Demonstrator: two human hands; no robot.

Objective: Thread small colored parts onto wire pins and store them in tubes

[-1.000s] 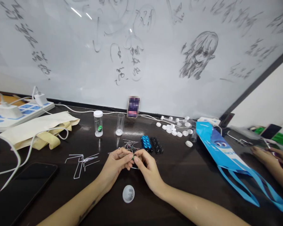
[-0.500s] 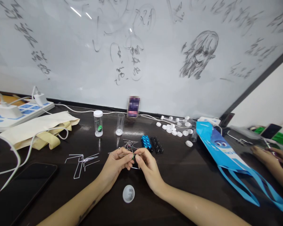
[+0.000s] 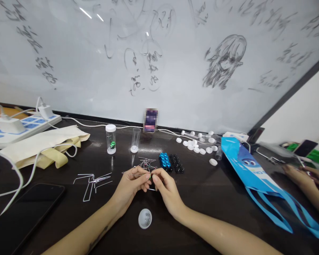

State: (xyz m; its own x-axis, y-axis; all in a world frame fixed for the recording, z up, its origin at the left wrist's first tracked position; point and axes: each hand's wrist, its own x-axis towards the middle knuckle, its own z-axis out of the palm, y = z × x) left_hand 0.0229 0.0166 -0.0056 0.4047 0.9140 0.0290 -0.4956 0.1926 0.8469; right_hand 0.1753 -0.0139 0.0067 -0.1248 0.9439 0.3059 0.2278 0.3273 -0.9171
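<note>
Green bead ×1, pinched by left hand and right hand fingers | capped vial ×1 | open vial ×1

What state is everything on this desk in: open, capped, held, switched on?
Left hand: pinching wire.
Right hand: pinching same wire.
Capped vial: upright, shut, green bead inside.
Open vial: upright, uncapped.
Phone: flat, screen dark.
Chargers: plugged into power strip.
Caps: loose on table.

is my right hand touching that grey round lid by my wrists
Apart. The head view shows dark table between the right hand, which pinches a thin wire, and the grey round lid nearer the camera.
</note>
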